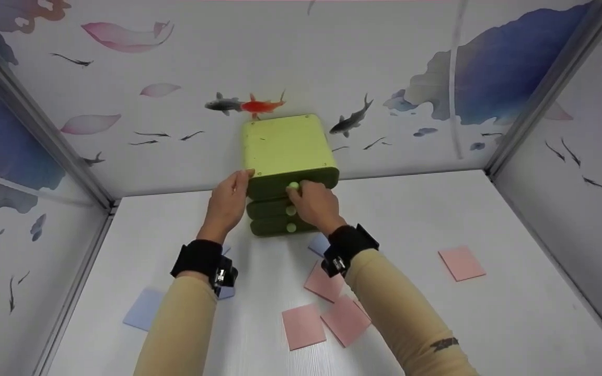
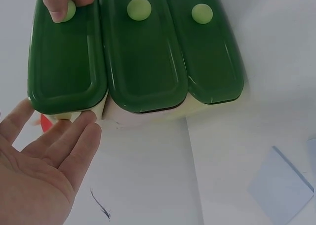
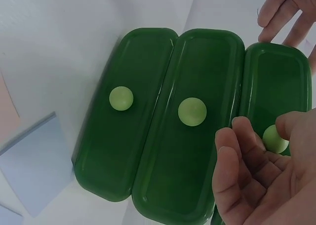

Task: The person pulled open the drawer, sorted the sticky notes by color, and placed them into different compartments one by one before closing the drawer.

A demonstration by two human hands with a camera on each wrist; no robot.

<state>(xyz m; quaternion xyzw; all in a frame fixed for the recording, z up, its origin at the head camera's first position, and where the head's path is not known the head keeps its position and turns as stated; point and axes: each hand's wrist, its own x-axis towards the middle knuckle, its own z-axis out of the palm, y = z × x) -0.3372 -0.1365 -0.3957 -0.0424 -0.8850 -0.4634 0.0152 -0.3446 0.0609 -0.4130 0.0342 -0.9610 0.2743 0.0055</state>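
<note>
A small drawer cabinet with a light green top and three dark green drawer fronts stands against the back wall. My right hand pinches the round pale green knob of the top drawer between thumb and fingers. With fairly straight fingers, my left hand touches the cabinet's left side near its upper front corner. In the left wrist view those fingers lie along the edge of the top drawer front. The middle knob and bottom knob are untouched.
Several pink square pieces lie on the white table in front of the cabinet, one pink square farther right. Blue squares lie at the left and near the cabinet, partly hidden by my arms. Printed walls enclose the table.
</note>
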